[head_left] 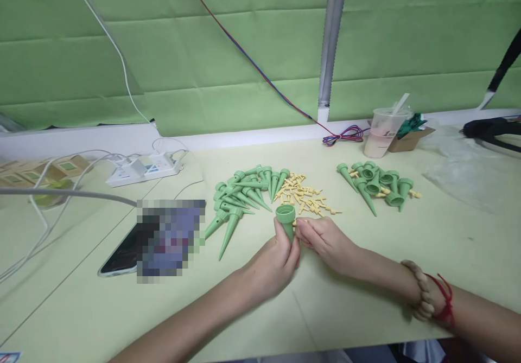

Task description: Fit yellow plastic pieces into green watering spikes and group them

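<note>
My left hand [273, 265] is closed round a green plastic cone spike [286, 219], held upright with its open cap end up. Right beside it, my right hand [321, 238] pinches a small tan plastic piece [300, 221] against the spike's side. Just behind the hands lies a scatter of the same small tan pieces [303, 195]. A pile of green spikes [240, 195] lies to the left of that scatter, and a second pile of green spikes [376, 183] lies to the right.
A phone [122, 257] lies flat at the left, part of it blurred out. A white power strip [142, 170] with cables sits behind it. At the back right stand a plastic cup [381, 132], a small cardboard box [409, 138] and a clear plastic bag [464, 173].
</note>
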A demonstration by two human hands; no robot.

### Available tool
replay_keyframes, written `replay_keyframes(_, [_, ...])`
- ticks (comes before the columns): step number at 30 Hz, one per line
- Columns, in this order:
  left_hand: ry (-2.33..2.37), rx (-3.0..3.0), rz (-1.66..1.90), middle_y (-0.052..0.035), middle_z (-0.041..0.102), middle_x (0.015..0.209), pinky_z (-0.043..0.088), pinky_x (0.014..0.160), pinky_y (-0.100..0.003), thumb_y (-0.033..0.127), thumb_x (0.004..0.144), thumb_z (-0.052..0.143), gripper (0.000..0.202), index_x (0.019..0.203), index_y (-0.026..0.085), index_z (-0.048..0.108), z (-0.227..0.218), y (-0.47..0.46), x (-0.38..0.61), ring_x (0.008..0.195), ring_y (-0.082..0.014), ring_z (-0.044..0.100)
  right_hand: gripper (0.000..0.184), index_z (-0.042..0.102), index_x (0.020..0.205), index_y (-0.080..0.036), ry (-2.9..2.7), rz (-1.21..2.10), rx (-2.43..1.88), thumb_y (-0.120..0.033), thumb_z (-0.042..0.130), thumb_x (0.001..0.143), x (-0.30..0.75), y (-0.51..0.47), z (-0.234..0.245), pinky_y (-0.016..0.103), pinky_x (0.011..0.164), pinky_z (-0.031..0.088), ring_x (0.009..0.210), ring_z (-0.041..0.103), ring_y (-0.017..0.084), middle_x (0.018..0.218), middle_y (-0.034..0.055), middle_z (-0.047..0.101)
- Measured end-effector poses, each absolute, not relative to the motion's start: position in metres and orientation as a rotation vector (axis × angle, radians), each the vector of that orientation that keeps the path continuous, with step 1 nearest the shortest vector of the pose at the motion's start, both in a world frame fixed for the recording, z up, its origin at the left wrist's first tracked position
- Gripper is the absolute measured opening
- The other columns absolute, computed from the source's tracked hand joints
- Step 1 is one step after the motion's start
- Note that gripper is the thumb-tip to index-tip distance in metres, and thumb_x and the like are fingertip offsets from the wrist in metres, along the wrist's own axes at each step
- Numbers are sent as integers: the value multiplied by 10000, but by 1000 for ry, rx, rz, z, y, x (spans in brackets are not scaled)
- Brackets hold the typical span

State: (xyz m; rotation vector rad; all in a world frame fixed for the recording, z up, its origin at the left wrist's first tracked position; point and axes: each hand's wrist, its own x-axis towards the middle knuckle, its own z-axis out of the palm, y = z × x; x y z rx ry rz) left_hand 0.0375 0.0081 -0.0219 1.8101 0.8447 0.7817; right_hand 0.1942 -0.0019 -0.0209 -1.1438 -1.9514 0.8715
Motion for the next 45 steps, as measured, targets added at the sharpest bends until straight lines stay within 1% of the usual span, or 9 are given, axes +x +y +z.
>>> replay_keyframes(5, [886,1761,743,-54,577,764,439,631,-267,341,844,444,256,1019,175,358,-21,11,42,669,-143,540,543,396,611,-130,-1968,891,-1180,-514,176,925,197,1,-16,154,538,293,525,344,38,560,-23,407])
replay_keyframes(11, [984,1350,866,103,456,615,278,316,-165,412,819,448,289,902,251,223,-18,19,46,322,-53,389,450,622,906,-206,-1990,395,-1539,-592,402,831,228,25,-1,160,554,266,557,475,48,695,-17,600])
replay_keyframes(16, [939,1165,883,118,450,606,284,269,-151,333,765,457,274,810,253,198,-12,23,49,286,-73,435,403,670,763,-185,-1954,80,-1824,-540,484,803,264,43,8,181,504,212,607,518,83,777,31,642])
replay_keyframes(21, [856,1177,761,106,482,586,307,252,-172,351,757,424,247,876,256,229,-24,25,51,296,-115,478,288,681,700,-188,-2202,351,-1887,-471,672,648,286,45,10,190,465,244,522,512,78,666,26,627])
replay_keyframes(23, [866,1193,752,103,487,571,362,284,-195,343,775,411,231,904,254,242,-26,25,52,326,-127,502,232,676,724,-201,-2271,423,-1853,-399,709,608,286,45,8,178,468,254,558,538,83,680,5,631])
replay_keyframes(28, [899,1224,834,87,501,560,485,473,-265,423,842,392,224,870,234,275,-25,24,53,450,-129,556,180,669,765,-191,-2242,453,-1785,-350,610,701,271,44,-1,167,492,268,575,535,65,739,1,653])
replay_keyframes(34, [804,1185,909,-40,600,832,477,819,-316,440,836,471,283,880,162,435,-27,28,51,805,-152,622,266,654,849,-154,-1944,465,-1599,-383,561,751,259,47,-5,155,562,373,704,587,87,777,30,649])
replay_keyframes(39, [725,1068,838,-75,608,913,473,881,-360,410,831,505,286,925,140,500,-27,32,49,870,-193,635,417,605,1057,-135,-1668,744,-1340,-438,521,783,246,47,-8,180,591,481,768,593,105,893,67,636])
replay_keyframes(45, [685,954,848,-70,610,915,517,832,-346,393,777,598,263,855,147,547,-19,34,44,879,-180,625,503,617,959,-112,-1396,1056,-1187,-531,616,681,231,41,-11,187,578,529,816,589,125,997,99,612])
